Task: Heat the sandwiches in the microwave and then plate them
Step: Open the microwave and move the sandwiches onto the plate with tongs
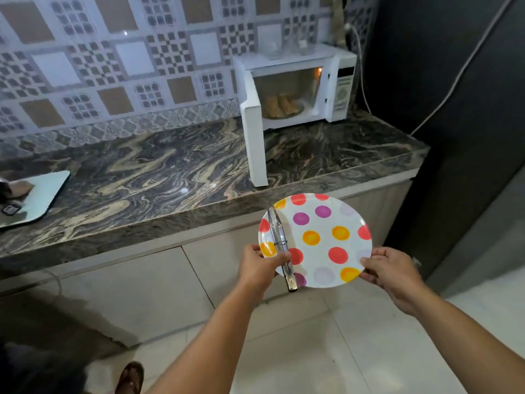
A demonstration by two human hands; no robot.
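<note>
You're on the plating step: the microwave (295, 86) stands at the far right of the counter (159, 177), door swung wide, light on, and the sandwiches (281, 105) sit inside on its glass tray. You're holding the plate (321, 240) out level, near the counter edge and short of the microwave. Your left hand (257, 265) grips the plate's left rim, thumb pinning the tongs (279, 243) flat against the plate. Your right hand (390, 268) pinches the right rim, thumb on top, fingers curled beneath. Both forearms reach forward, wrists about level. Next, by my read, you need a free hand: set the plate on the counter near the open door, take up the tongs, then lift the sandwiches across. Mind the tongs sliding if the plate tilts.
</note>
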